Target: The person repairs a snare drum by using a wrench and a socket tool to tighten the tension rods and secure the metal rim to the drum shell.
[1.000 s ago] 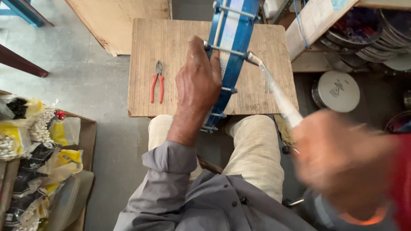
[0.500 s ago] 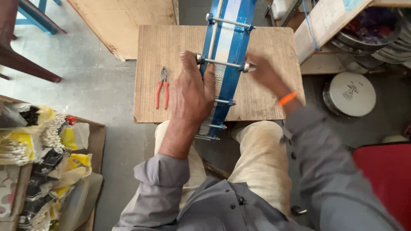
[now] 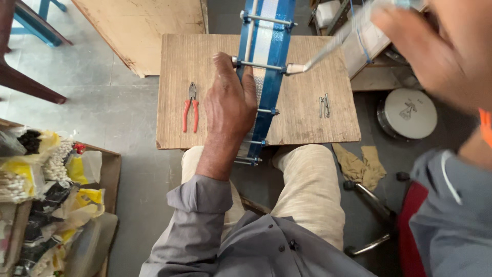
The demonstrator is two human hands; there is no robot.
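A long blue frame (image 3: 269, 77) with a white strip and metal cross rods lies on a wooden board (image 3: 307, 123) over my knees. My left hand (image 3: 230, 102) is closed over its left edge, the thumb by a cross rod (image 3: 259, 64). Up near the camera at the top right, my blurred right hand (image 3: 441, 46) grips a long pale tool (image 3: 328, 48). The tool's tip sits on the right end of that rod.
Red-handled pliers (image 3: 190, 107) lie on the board left of my hand, small metal pins (image 3: 324, 105) on its right. A round white lid (image 3: 410, 113) and a cloth (image 3: 359, 164) are on the floor at right. A box of packets (image 3: 46, 190) stands at left, a plywood sheet (image 3: 148, 25) behind.
My right hand has risen from the rod's right end on the board up towards the camera, with the long tool in it. The left hand stays on the frame.
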